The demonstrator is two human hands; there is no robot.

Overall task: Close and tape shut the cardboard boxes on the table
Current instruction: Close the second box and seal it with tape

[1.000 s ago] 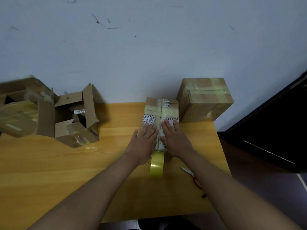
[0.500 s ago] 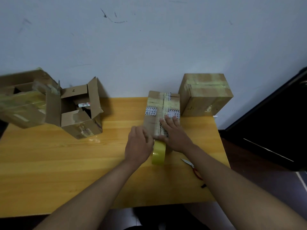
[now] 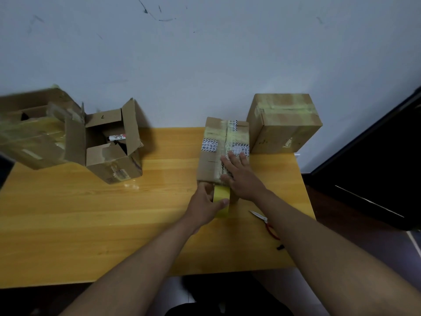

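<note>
Left hand grips the tape roll at the near end of the flat box, near the table's far right corner. Right hand lies flat, fingers straight, pressing the seam. Box looks light and dentable: hold it down by the top; roll is stiff, so grip its rim.

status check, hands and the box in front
Left hand grips tape roll at near end of box. Right hand flat on box top. Scissors lie apart, not blocking.
</note>
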